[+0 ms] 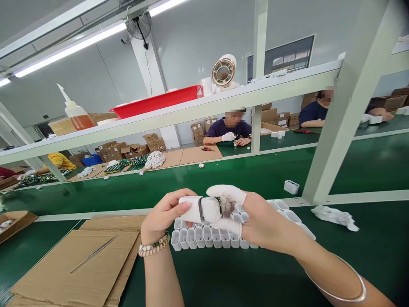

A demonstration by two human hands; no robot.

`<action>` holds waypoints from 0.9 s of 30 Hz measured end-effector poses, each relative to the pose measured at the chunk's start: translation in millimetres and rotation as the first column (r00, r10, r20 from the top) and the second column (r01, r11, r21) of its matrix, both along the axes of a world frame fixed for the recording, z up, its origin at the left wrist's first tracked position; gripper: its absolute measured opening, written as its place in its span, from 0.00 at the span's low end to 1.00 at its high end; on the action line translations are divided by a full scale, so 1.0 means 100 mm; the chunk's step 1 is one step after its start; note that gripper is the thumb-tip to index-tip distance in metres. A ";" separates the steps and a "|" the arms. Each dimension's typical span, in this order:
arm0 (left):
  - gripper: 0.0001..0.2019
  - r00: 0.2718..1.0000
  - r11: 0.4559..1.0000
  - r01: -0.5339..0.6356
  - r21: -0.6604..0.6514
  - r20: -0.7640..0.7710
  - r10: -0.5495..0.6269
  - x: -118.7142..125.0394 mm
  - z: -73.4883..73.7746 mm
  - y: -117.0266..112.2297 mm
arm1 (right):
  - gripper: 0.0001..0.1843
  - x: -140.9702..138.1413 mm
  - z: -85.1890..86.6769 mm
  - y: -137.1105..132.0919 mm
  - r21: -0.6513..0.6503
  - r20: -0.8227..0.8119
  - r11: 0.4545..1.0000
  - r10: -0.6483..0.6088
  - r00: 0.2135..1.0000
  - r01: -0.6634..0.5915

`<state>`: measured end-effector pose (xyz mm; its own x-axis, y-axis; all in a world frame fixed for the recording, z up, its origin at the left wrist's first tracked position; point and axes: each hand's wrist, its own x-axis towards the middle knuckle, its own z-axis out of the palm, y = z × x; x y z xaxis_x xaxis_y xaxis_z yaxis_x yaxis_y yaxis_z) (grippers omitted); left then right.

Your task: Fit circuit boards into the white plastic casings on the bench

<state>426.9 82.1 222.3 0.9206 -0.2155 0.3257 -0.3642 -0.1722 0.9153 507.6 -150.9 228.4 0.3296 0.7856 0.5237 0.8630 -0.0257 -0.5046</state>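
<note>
Above white cups [207, 237], the left hand [164, 213] grips a white housing [194, 214] and the right hand [251, 211] pinches a rounded piece [210, 209], which could snag if tilted.

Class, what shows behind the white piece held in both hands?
Open white containers stand in rows behind and below the white piece. It and the right hand cover some, so the hidden ones cannot be counted.

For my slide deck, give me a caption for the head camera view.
Left hand and right hand hold a white casing near rows of white containers.
</note>
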 end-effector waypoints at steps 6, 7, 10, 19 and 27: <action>0.17 1.000 1.000 0.017 0.019 0.012 -0.017 -0.01 0.00 0.01 | 0.15 -0.03 0.05 0.00 -0.029 -0.018 1.000 -0.004 1.000 0.003; 0.17 1.000 1.000 0.018 0.021 0.014 -0.019 -0.01 0.00 0.01 | 0.15 -0.03 0.05 0.00 -0.019 -0.011 1.000 -0.003 1.000 0.003; 0.17 1.000 1.000 0.015 0.028 0.014 -0.015 -0.02 0.01 0.00 | 0.16 -0.04 0.05 -0.01 -0.004 0.000 1.000 0.002 1.000 -0.002; 0.15 1.000 0.997 -0.008 0.072 0.002 0.008 0.00 0.06 -0.07 | 0.13 -0.02 -0.02 0.03 0.019 0.131 0.999 -0.045 0.990 0.043; 0.15 1.000 1.000 0.008 -0.005 -0.002 -0.008 0.07 0.03 -0.11 | 0.21 0.06 -0.06 0.10 0.167 0.227 0.983 -0.116 0.967 0.079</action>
<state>434.1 70.8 225.3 0.9195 -0.2211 0.3249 -0.3636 -0.1651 0.9168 513.6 -140.5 222.5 0.2540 0.6586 0.7083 0.9547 -0.0532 -0.2929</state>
